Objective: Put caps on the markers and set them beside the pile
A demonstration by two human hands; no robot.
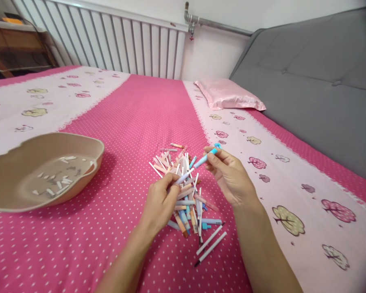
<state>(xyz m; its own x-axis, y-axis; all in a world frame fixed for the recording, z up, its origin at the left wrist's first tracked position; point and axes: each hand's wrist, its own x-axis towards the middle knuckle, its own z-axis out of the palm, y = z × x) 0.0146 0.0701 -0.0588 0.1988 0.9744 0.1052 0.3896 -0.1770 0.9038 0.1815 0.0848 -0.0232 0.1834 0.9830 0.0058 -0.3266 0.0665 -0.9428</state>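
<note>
Pinched slim lavender plastic barrel [181,179] in left grip [161,201], pale-blue, turquoise-ended tube [205,158] in right grip [230,178], end near end, above loose heap of pastel pens [186,202]. Noted bare magenta dotted bedspread [123,162] between heap and rim of curved beige plastic basin [12,171]. Found more open room rightward, on pale tree-printed strip [288,183].

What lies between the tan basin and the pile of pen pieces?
The head view shows a bare stretch of pink dotted bedspread between the basin and the pile; lower in the picture, the left hand also comes between.
</note>
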